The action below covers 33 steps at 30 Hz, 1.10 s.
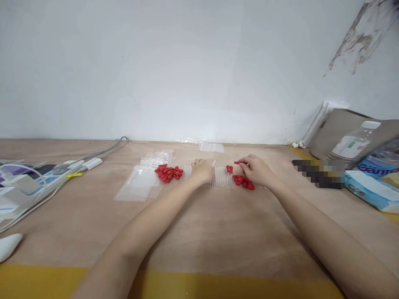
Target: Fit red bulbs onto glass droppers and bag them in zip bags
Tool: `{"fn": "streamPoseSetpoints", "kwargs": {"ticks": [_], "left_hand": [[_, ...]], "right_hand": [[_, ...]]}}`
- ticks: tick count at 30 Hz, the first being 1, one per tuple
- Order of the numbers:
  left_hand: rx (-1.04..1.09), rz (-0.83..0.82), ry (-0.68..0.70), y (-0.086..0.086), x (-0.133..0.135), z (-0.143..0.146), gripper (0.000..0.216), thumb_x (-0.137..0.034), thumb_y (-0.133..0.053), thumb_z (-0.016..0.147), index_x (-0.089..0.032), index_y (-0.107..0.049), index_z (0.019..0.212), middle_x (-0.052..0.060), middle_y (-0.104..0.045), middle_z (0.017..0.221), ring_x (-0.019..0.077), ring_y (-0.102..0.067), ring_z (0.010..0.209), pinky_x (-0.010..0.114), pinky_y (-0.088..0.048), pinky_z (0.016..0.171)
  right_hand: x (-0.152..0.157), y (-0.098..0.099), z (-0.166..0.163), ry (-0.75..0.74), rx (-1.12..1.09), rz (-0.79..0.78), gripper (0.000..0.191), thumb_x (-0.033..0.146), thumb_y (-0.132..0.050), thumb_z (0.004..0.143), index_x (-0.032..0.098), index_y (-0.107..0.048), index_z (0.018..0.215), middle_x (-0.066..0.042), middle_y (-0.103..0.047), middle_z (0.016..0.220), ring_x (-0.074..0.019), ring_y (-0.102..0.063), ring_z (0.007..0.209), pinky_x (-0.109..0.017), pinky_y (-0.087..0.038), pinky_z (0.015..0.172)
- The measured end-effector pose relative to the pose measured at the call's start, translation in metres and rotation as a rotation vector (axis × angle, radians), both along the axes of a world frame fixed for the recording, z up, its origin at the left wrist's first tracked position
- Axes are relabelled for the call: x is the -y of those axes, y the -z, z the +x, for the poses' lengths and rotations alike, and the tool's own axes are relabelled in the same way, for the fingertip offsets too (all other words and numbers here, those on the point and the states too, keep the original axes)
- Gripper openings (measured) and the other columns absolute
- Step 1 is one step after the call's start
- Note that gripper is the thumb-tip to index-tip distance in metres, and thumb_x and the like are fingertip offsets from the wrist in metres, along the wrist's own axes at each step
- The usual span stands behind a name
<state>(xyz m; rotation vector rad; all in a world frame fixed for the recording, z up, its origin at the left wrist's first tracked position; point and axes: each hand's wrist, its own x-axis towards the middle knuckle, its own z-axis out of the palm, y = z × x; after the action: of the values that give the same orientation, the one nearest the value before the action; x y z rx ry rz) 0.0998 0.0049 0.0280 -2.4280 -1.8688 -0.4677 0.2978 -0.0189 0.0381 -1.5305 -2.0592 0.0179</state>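
Pinching red bulb (237,162) in right grip (254,168), clear tube (214,162) in left grip (202,171), "C&S" tissue pack (372,191) well rightward.

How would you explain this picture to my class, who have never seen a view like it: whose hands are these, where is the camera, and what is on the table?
There is no machine here: one person works bare-handed. The single picture comes from a camera worn on that person's head, looking forward and down. On the brown table lies a row of thin clear tubes, with a left red pile and a right red pile of small bulb-like pieces near its ends. Clear plastic bags lie beside the left one. The right hand has a red piece in its grip. The left hand is over the tubes; a pale stick shows beside it, but whether it is held is unclear.
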Motion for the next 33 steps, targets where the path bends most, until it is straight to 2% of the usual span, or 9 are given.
{"fn": "streamPoseSetpoints", "kwargs": {"ticks": [4, 5, 7, 9, 14, 18, 22, 26, 33], "left_hand": [[0.007, 0.078, 0.208, 0.003, 0.019, -0.038, 0.019, -0.026, -0.036, 0.089, -0.016, -0.052, 0.093, 0.004, -0.063, 0.078, 0.0171, -0.057, 0.075, 0.039, -0.03, 0.089], [0.015, 0.164, 0.336, 0.008, 0.023, -0.05, 0.019, -0.025, -0.035, 0.09, -0.016, -0.051, 0.093, 0.002, -0.062, 0.075, 0.0152, -0.056, 0.071, 0.039, -0.03, 0.091], [0.058, 0.316, 0.486, 0.02, 0.029, -0.071, 0.019, -0.029, -0.037, 0.09, -0.018, -0.053, 0.092, 0.001, -0.064, 0.078, 0.0135, -0.057, 0.07, 0.037, -0.029, 0.092], [0.074, 0.399, 0.538, 0.031, 0.033, -0.084, 0.02, -0.027, -0.037, 0.09, -0.02, -0.055, 0.098, 0.002, -0.065, 0.085, 0.0135, -0.058, 0.073, 0.037, -0.03, 0.092], [0.039, 0.436, 0.567, 0.042, 0.035, -0.087, 0.024, -0.026, -0.039, 0.09, -0.022, -0.059, 0.101, 0.002, -0.066, 0.083, 0.0138, -0.057, 0.073, 0.037, -0.032, 0.087], [0.045, 0.438, 0.567, 0.039, 0.036, -0.083, 0.023, -0.028, -0.041, 0.09, -0.022, -0.06, 0.102, 0.002, -0.065, 0.084, 0.0141, -0.054, 0.073, 0.034, -0.036, 0.081], [0.025, 0.399, 0.564, 0.037, 0.037, -0.085, 0.024, -0.029, -0.041, 0.089, -0.024, -0.06, 0.105, 0.003, -0.063, 0.085, 0.0161, -0.052, 0.08, 0.034, -0.038, 0.081], [0.037, 0.39, 0.594, 0.038, 0.038, -0.087, 0.025, -0.023, -0.041, 0.089, -0.023, -0.06, 0.104, 0.004, -0.062, 0.085, 0.0164, -0.052, 0.082, 0.035, -0.041, 0.081], [0.1, 0.404, 0.627, 0.031, 0.047, -0.081, 0.023, -0.022, -0.043, 0.088, -0.02, -0.063, 0.098, 0.004, -0.062, 0.082, 0.014, -0.055, 0.076, 0.027, -0.046, 0.07]], "right_hand": [[0.01, 0.028, -0.035, -0.078, -0.311, 0.129, 0.02, 0.024, -0.044, 0.081, 0.017, -0.061, 0.089, -0.007, -0.059, 0.086, -0.0158, -0.054, 0.072, -0.028, -0.043, 0.066], [0.014, 0.036, -0.044, -0.101, -0.362, 0.171, 0.019, 0.023, -0.045, 0.08, 0.018, -0.06, 0.09, -0.006, -0.059, 0.084, -0.0161, -0.054, 0.073, -0.029, -0.043, 0.067], [0.021, 0.05, -0.058, -0.221, -0.386, 0.171, 0.015, 0.021, -0.047, 0.079, 0.019, -0.057, 0.089, -0.004, -0.06, 0.081, -0.0162, -0.054, 0.073, -0.029, -0.044, 0.068], [0.025, 0.059, -0.066, -0.283, -0.391, 0.155, 0.012, 0.02, -0.048, 0.078, 0.019, -0.055, 0.088, -0.004, -0.06, 0.08, -0.0162, -0.054, 0.072, -0.03, -0.044, 0.066], [0.031, 0.059, -0.068, -0.356, -0.342, 0.17, 0.01, 0.018, -0.047, 0.079, 0.019, -0.053, 0.086, -0.004, -0.059, 0.08, -0.0167, -0.054, 0.074, -0.031, -0.044, 0.067], [0.033, 0.058, -0.067, -0.389, -0.32, 0.175, 0.009, 0.018, -0.047, 0.079, 0.019, -0.053, 0.087, -0.005, -0.059, 0.081, -0.0173, -0.055, 0.075, -0.032, -0.044, 0.07], [0.034, 0.057, -0.067, -0.416, -0.336, 0.171, 0.011, 0.02, -0.047, 0.081, 0.02, -0.054, 0.09, -0.005, -0.059, 0.083, -0.0173, -0.055, 0.077, -0.032, -0.045, 0.07], [0.032, 0.057, -0.067, -0.48, -0.339, 0.168, 0.016, 0.024, -0.048, 0.083, 0.021, -0.059, 0.093, -0.006, -0.06, 0.085, -0.017, -0.056, 0.077, -0.032, -0.046, 0.071], [0.028, 0.062, -0.067, -0.461, -0.338, 0.184, 0.016, 0.029, -0.049, 0.084, 0.022, -0.063, 0.084, -0.005, -0.063, 0.077, -0.0172, -0.057, 0.073, -0.031, -0.046, 0.066]]}}
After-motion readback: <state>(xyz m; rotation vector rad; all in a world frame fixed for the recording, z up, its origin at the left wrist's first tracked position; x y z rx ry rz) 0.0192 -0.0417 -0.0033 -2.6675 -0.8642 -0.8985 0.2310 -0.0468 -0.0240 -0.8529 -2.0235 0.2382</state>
